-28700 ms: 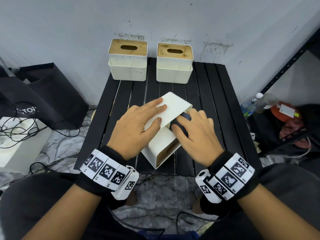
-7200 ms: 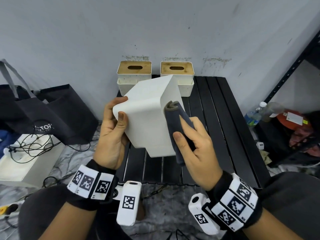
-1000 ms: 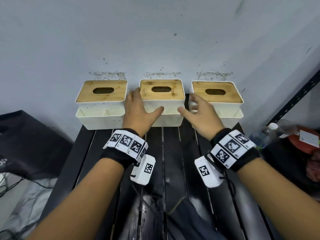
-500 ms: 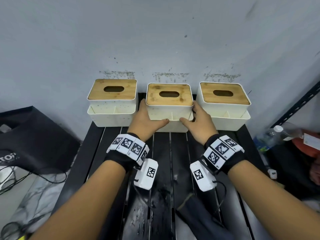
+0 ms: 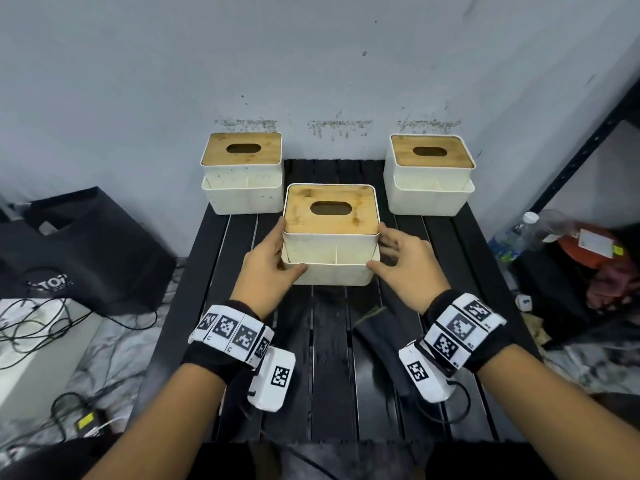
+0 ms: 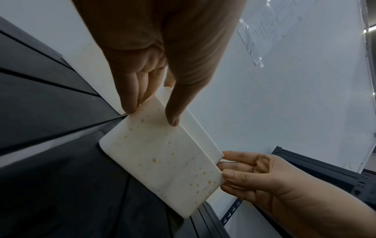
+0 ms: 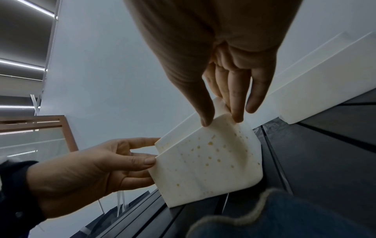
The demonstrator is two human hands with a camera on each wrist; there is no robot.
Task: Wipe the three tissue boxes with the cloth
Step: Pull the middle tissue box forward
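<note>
Three white tissue boxes with wooden slotted lids stand on the black slatted table (image 5: 322, 393). The left box (image 5: 242, 174) and the right box (image 5: 429, 178) are at the back by the wall. The middle box (image 5: 330, 237) (image 6: 162, 161) (image 7: 207, 165), speckled with brownish spots, stands forward of them. My left hand (image 5: 277, 258) (image 6: 150, 116) grips its left front corner, thumb on the front. On the opposite corner my right hand (image 5: 391, 258) (image 7: 221, 119) holds it the same way. The dark cloth (image 5: 377, 330) (image 7: 284, 214) lies loose on the table near my right wrist.
A black bag (image 5: 86, 247) and cables over a white unit (image 5: 34, 334) sit on the floor to the left. To the right are a plastic bottle (image 5: 519, 230), red clutter (image 5: 588, 247) and a black shelf frame (image 5: 571, 150). A wall rises right behind the table.
Both hands have drawn the middle box out of the back row toward me over the last second. The other two boxes and the cloth stayed where they were.
</note>
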